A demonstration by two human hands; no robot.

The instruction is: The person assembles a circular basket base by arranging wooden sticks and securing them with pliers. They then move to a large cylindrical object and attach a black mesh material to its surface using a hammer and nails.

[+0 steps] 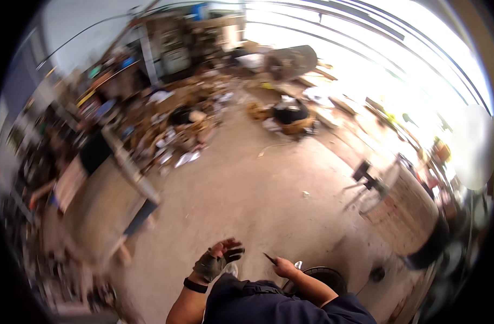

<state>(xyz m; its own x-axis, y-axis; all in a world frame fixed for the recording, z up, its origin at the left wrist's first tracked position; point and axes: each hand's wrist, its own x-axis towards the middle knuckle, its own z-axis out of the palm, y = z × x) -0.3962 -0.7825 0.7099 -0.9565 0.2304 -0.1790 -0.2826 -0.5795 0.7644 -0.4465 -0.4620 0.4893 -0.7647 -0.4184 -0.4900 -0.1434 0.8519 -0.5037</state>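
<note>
My left hand (pixel 214 260) is raised in front of my body in a dark fingerless work glove, with a black band (pixel 195 285) round the wrist. Its fingers are stretched out and apart, and nothing shows in them. To its right, my bare right hand (pixel 284 268) is closed round a thin dark pointed tool (pixel 270 258) whose tip points forward and left; blur hides its exact kind. Beneath my right forearm is a round dark-rimmed thing (pixel 322 276), partly hidden by the arm.
A large curved wooden piece (pixel 103 202) stands at the left. On the right lies a wooden drum-like cylinder (pixel 406 210) beside a dark metal stand (pixel 368 175). Scraps (pixel 176 127) litter the concrete floor (pixel 230 189) farther off, near a black bundle (pixel 290 112) and a barrel (pixel 293 62).
</note>
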